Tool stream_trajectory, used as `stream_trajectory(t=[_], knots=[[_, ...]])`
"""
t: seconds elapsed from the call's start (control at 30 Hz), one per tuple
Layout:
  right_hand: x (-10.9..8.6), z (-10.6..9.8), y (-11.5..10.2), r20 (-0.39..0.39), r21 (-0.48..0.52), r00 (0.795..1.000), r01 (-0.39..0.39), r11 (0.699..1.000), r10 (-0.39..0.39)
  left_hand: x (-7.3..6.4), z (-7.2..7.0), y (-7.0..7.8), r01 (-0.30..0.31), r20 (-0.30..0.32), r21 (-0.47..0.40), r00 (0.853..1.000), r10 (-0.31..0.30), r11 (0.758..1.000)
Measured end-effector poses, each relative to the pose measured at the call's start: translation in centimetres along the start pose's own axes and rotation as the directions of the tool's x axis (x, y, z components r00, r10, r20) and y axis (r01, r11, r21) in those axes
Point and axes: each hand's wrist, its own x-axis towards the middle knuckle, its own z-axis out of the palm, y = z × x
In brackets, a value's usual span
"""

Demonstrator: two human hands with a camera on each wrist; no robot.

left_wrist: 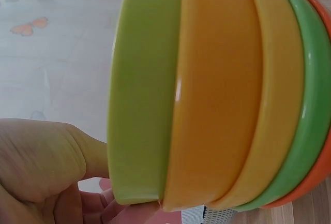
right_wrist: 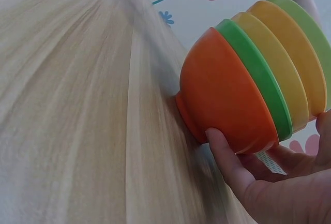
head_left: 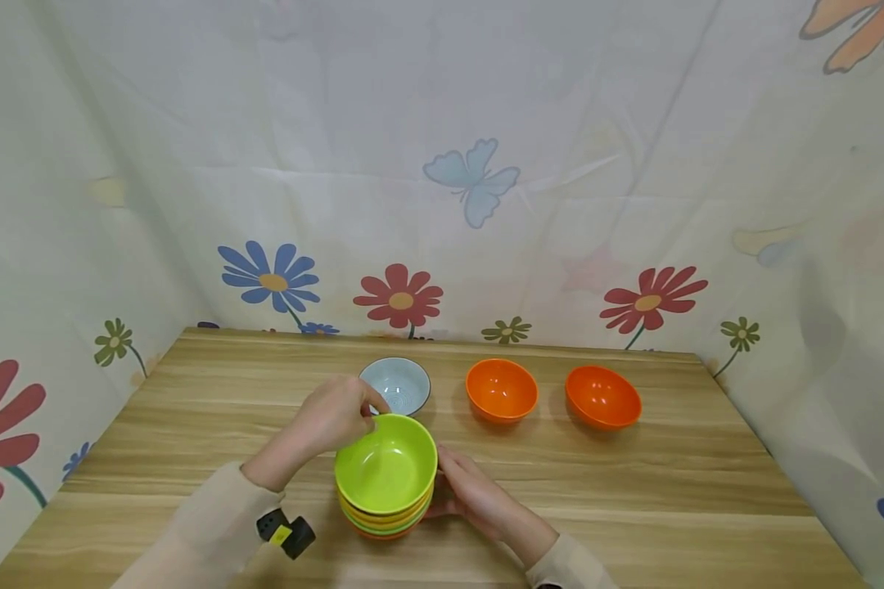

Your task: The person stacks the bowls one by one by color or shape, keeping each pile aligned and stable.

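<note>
A stack of several nested bowls stands near the front of the wooden table. On top is a lime green bowl (head_left: 389, 470); below it come an amber bowl (left_wrist: 214, 94), a yellow bowl (right_wrist: 271, 74), a green bowl (right_wrist: 258, 74) and, lowest, an orange bowl (right_wrist: 222, 89). My left hand (head_left: 339, 413) pinches the lime bowl's far left rim between thumb and fingers. My right hand (head_left: 479, 495) holds the stack from the right, one finger low on the orange bowl and the thumb up by the amber rim. Part of its fingers is hidden behind the bowls.
Behind the stack sits a grey-blue bowl (head_left: 398, 384), close to my left hand. Two more orange bowls stand to the right, a middle one (head_left: 502, 391) and a far right one (head_left: 602, 398). A flowered cloth (head_left: 530, 262) encloses the table (head_left: 678, 491).
</note>
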Motion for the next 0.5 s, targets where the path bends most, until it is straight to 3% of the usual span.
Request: stream_trajectory(t=[0.5], knots=[[0.10,-0.04,0.06,0.004,-0.004,1.000,-0.007,1.000,0.007,-0.15,0.50,-0.22,0.042,-0.014,0.011,0.999,-0.041,0.999]])
